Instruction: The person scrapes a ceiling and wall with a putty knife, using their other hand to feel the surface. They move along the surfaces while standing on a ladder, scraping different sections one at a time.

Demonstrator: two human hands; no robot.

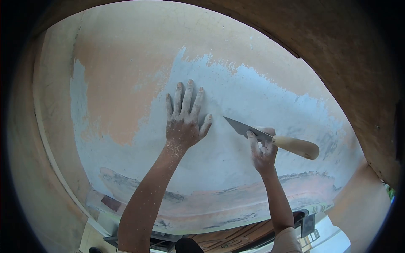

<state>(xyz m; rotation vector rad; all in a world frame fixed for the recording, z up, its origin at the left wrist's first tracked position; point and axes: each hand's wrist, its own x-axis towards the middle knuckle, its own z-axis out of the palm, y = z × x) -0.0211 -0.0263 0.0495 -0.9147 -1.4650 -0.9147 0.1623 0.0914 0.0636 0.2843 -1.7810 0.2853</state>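
My left hand (184, 120) lies against the wall (202, 164) with its fingers spread and dusted with white powder. To its right, my right hand (265, 152) grips a putty knife (297, 146) near the joint of blade and handle. The knife's metal blade points up and left toward my left thumb, and its wooden handle sticks out to the right. Pale bluish-white plaster covers the wall's middle, around and behind both hands. A peach-coloured patch (120, 90) shows at the upper left.
Curved brown edges (346, 55) frame the wall at the top and right. A pale vertical strip (52, 156) runs down the left side. Below my arms are a brown carved wooden piece (236, 239) and a white object (331, 240) at the lower right.
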